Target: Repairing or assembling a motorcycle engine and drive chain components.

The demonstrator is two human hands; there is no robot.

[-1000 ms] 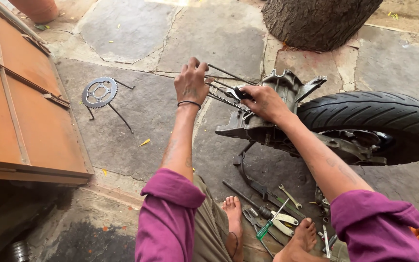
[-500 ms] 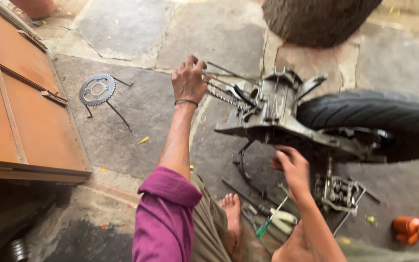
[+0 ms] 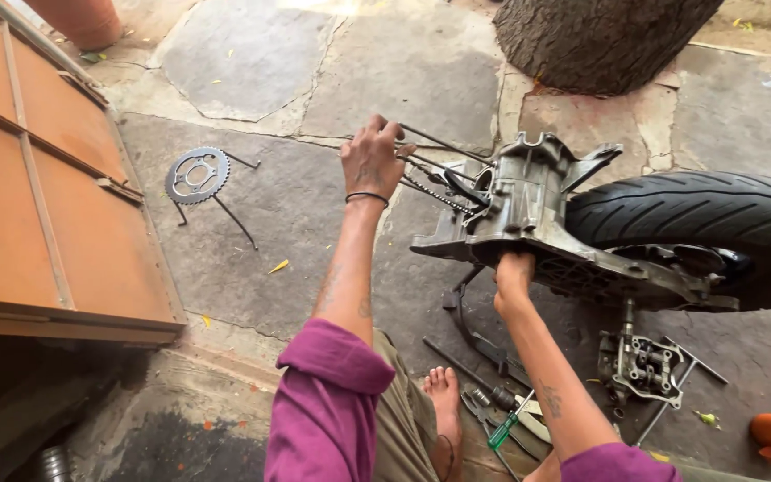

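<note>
Right hand (image 3: 515, 275) now up, gripping engine casing (image 3: 528, 201); left hand (image 3: 372, 161) clasping rods (image 3: 443, 143).

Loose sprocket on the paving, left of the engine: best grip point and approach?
Pinch the sprocket by its toothed rim, coming from above. It looks propped just off the paving on thin rods, so the rim is probably free all round, and its cutouts give fingers purchase.
</note>
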